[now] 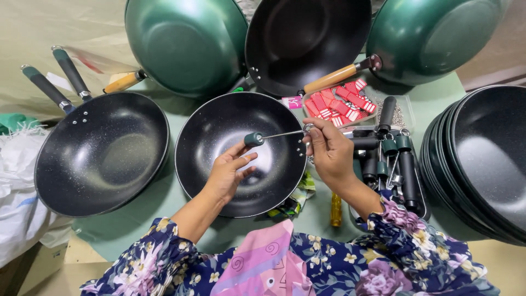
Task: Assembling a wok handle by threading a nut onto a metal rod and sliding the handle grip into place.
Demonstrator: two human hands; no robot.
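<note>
A black speckled wok (241, 153) without a handle sits on the green desk (438, 98), and both hands work over it. The left hand (227, 172) lies palm-up inside the bowl, its fingers (244, 149) pinching the small dark-green knob (253, 139) at one end of a thin metal rod (279, 134). The right hand (329, 151) rests at the wok's right rim, thumb and forefinger pressed together on the rod's ring end (308, 129), the other fingers curled in.

Just right of the wok, a tray of black handles (392, 159) with green collars and metal rods lies partly under the right wrist. Behind the wok's right rim stands a clear box of small red-and-white packets (342, 101), with a small pink rectangular label (293, 102) at its left corner. A yellow screwdriver handle (336, 211) lies in front of the wok to the right, beside a crumpled green-and-yellow wrapper (293, 200) tucked against the wok's edge.

Left of the wok rests a finished wok with dark-green handles (101, 151). Behind it lean three more pans: a green upturned one (186, 44), a black one with a wooden handle (307, 41) and another green one (433, 35). A stack of black woks (485, 159) stands far right, and white plastic sacking (16, 186) lies far left.
</note>
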